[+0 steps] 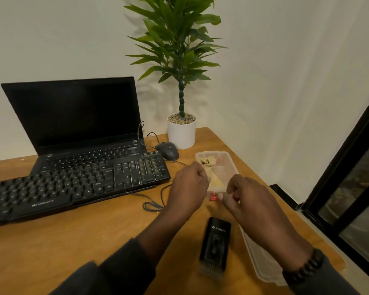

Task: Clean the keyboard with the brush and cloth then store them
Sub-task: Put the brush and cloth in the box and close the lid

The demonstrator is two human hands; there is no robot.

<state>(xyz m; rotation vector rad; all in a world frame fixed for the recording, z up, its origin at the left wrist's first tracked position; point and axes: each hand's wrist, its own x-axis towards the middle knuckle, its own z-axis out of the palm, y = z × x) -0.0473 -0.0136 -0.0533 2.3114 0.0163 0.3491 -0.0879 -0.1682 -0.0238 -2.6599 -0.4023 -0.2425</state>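
table (94, 241): smooth wood | keyboard (73, 184): matt black plastic | box (228, 165): clear plastic | brush (215, 243): black plastic

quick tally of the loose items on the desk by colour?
Black: 4 – laptop, Zebronics keyboard, mouse, brush tool
Clear plastic: 2 – open box, its lid
White: 1 – plant pot
Tan: 1 – cloth in the box
Red: 1 – small piece by the box
Total: 9
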